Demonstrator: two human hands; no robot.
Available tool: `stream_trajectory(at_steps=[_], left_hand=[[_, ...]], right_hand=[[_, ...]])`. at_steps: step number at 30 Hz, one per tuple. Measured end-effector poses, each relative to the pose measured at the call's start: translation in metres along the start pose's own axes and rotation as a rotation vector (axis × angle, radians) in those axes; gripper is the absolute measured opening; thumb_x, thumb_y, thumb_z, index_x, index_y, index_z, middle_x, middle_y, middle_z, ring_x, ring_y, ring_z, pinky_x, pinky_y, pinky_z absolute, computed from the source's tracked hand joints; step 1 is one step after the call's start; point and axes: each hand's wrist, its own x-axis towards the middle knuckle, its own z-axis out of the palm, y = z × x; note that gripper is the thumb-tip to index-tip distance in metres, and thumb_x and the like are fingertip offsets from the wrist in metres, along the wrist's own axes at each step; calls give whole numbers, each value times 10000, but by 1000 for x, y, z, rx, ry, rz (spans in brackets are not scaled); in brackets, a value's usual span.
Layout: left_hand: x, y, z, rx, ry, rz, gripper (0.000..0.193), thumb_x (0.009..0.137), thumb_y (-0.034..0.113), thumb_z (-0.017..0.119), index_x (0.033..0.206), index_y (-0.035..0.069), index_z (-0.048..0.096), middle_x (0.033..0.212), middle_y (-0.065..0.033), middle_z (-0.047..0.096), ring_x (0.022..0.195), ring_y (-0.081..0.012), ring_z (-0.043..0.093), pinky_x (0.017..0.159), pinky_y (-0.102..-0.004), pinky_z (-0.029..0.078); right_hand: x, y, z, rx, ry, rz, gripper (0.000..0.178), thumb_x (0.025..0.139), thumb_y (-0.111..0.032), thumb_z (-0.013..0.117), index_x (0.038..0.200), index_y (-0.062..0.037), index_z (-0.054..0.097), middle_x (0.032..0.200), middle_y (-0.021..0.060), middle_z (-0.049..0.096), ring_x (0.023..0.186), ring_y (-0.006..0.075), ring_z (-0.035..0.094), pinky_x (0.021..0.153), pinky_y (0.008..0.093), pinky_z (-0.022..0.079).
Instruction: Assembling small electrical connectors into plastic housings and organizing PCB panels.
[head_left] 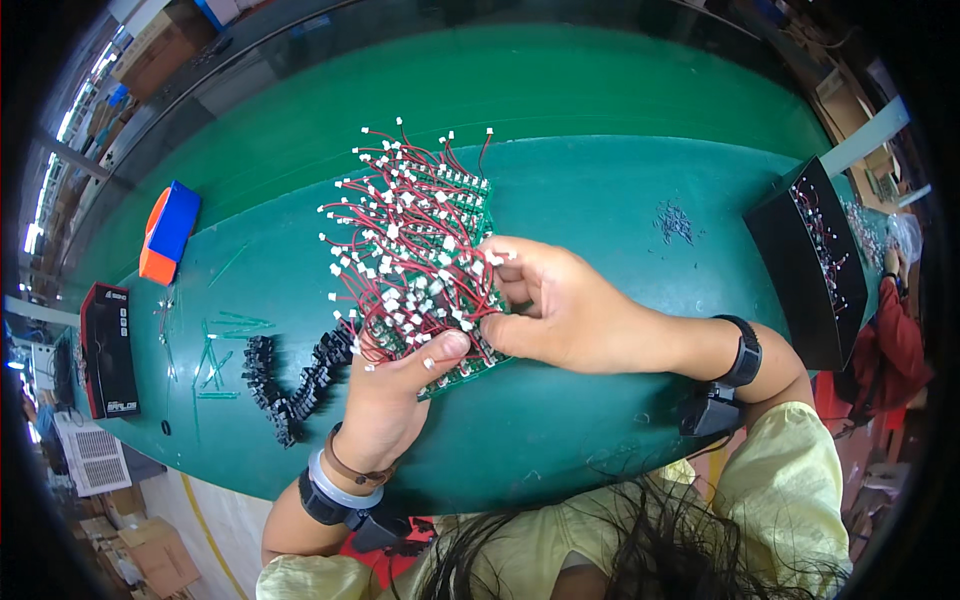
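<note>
A green circuit board panel (466,376) is held up in front of me, bristling with many red and dark wires that end in small white connectors. My left hand (395,390) grips its near edge, the thumb lying on top among the wires. At the panel's right edge is my right hand (560,305), its thumb and fingers curled around the edge and the nearest wires; the exact spot its fingertips pinch is partly hidden. On the green table left of my left hand lies a curved row of small black parts (290,395).
Left on the table are thin green strips (215,355), a blue and orange box (170,232) and a black box (110,350). Small dark pieces (676,222) lie scattered to the right. Beyond them stands a black bin (808,265) with wired parts. A person in a red sleeve (890,325) is at far right.
</note>
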Motion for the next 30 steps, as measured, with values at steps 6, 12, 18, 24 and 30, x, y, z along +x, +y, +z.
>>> stream_trajectory(at_steps=[6, 12, 18, 24, 30], left_hand=[[-3, 1, 3, 203, 29, 111, 371, 787, -38, 675, 1136, 24, 566, 1013, -48, 651, 895, -139, 627, 801, -281, 505], [-2, 4, -4, -29, -84, -123, 439, 809, 14, 638, 1226, 16, 502, 1132, -81, 609, 1027, -190, 589, 909, -354, 471], [3, 8, -6, -158, -204, -183, 477, 830, 53, 641, 1271, 8, 464, 1178, -99, 584, 1079, -196, 568, 928, -361, 470], [2, 21, -5, 2, -263, 52, 599, 816, 100, 671, 1326, -7, 376, 1193, -105, 543, 1125, -216, 532, 939, -346, 450], [0, 12, -16, 353, -97, 95, 157, 848, 36, 660, 995, -6, 626, 889, -19, 644, 761, -35, 554, 675, -180, 453]], right_hand=[[-4, -13, 0, -93, 70, -12, 390, 807, -6, 640, 1158, -40, 473, 997, 12, 541, 923, 89, 524, 747, 230, 472], [-4, -6, -4, 98, -8, -21, 346, 806, -22, 670, 1108, -35, 501, 957, -32, 521, 857, 56, 497, 737, 202, 441], [1, -6, -10, 258, -89, 9, 420, 798, -87, 719, 1159, -26, 514, 921, -55, 502, 810, 30, 468, 709, 181, 422], [-5, -34, -13, -384, 17, -19, 245, 822, -78, 613, 1055, -2, 606, 866, 77, 616, 814, 105, 551, 679, 256, 461], [-12, -19, 5, -392, 34, -234, 254, 823, -62, 624, 1056, 4, 547, 954, 156, 610, 868, 249, 612, 747, 349, 491]])
